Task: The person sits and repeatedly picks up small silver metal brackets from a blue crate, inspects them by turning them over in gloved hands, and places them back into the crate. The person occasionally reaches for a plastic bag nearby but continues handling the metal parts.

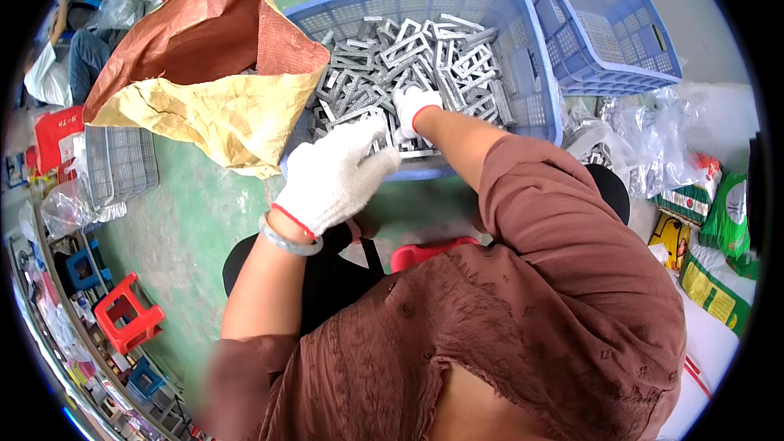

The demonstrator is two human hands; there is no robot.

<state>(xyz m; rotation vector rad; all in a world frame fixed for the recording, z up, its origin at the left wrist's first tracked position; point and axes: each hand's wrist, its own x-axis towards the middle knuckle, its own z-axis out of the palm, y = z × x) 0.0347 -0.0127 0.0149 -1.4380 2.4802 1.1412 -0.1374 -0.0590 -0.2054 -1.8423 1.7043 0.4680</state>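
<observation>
A large blue plastic crate (535,73) stands before me, heaped with grey rectangular metal frames (408,49). Both my hands wear white knitted gloves with red cuffs. Over the crate's near left edge, my left hand (339,171) has its thumb apart from its stretched fingers, with nothing visible between them. My right hand (418,108) reaches into the near middle of the heap, fingers curled down on a metal frame; its fingertips are partly hidden. A yellow woven sack (204,118) with a reddish-brown inside lies open against the crate's left side.
Another blue crate (608,41) stands at the far right, beside clear plastic bags (653,131). Printed sacks (723,216) are stacked on the right. At left are a grey basket (122,163) and a red stool (129,312). Something red (429,253) shows beneath me.
</observation>
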